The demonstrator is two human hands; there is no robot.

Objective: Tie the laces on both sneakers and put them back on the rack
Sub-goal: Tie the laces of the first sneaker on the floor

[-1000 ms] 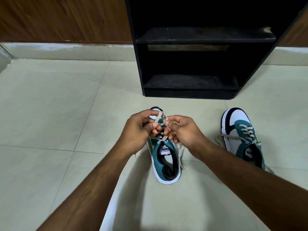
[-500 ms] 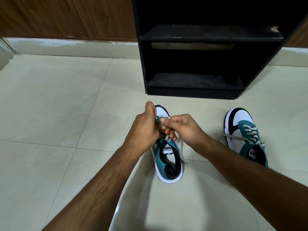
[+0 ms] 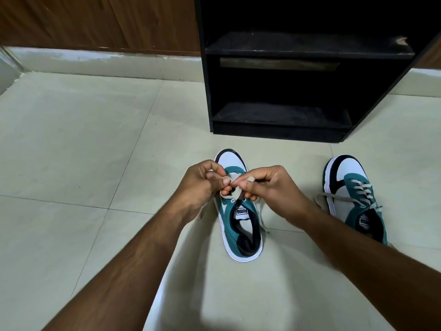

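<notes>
The near sneaker (image 3: 239,218) stands on the tiled floor (image 3: 71,151), toe pointing away toward the rack (image 3: 286,75), heel toward the person. That lets both hands reach the laces (image 3: 236,187) from above without turning the shoe. The left hand (image 3: 202,182) has its fingers pinched on one strand of lace, and the right hand (image 3: 267,185) is pinched on the other; the two hands nearly touch over the top eyelets, which suits pulling a crossing or loop snug. Whether a knot has formed under the fingers cannot be told, since they cover it. One loose lace end (image 3: 262,218) trails down the right side of the shoe to the floor.

The second sneaker (image 3: 353,197) sits well to the right, also toe away, with its lace (image 3: 334,198) lying slack across it and out to the left, so it looks not yet tied. The black rack stands just beyond both shoes, its two shelves bare, close enough for the shoes to be lifted straight in later. Behind it runs a wooden wall (image 3: 95,20).
</notes>
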